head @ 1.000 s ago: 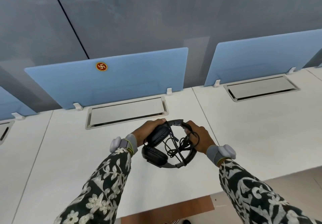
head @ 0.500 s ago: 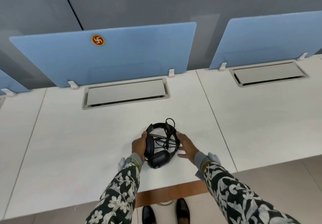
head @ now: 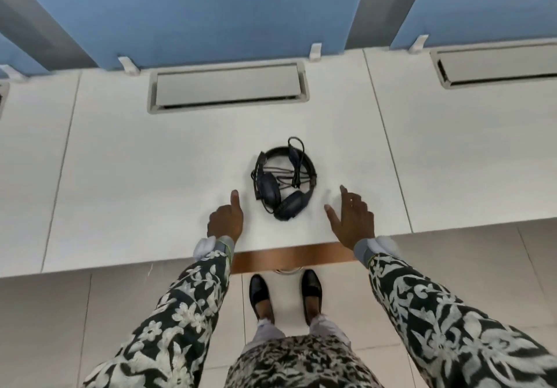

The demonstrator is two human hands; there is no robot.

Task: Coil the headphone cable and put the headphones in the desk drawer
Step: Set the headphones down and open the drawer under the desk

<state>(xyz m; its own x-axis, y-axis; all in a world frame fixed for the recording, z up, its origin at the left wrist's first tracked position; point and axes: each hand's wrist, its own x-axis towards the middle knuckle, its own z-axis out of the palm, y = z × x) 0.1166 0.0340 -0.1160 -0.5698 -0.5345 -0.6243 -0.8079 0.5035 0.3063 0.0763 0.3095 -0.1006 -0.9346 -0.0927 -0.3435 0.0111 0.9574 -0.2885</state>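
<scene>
Black headphones [head: 281, 182] lay flat on a white desk [head: 135, 176], near its front edge, their two ear cups side by side at the near end of the band. The cable [head: 294, 164] was gathered in loose loops inside the arc of the band, with one loop poking out past its far side. Neither hand touched the set. The left hand [head: 225, 221] hovered just left of the ear cups, its fingers curled under and its thumb pointing away from the person, holding nothing. The right hand [head: 351, 217] hung just right of the headphones, palm down and fingers spread, also empty. Both arms wore sleeves [head: 187, 312] printed in black and white flowers, with grey cuffs and a white band at each wrist.

A closed grey cable hatch [head: 227, 87] was set into the desk beyond the headphones, and a second hatch [head: 494, 65] showed on the next desk to the right. Blue screens [head: 211, 10] stood along the back edge, held by white clips [head: 315, 51]. A brown panel [head: 289, 259] showed below the front edge between the wrists; whether it was a drawer front could not be told. Below it, two black shoes [head: 260, 294] stood on a pale tiled floor [head: 45, 327].
</scene>
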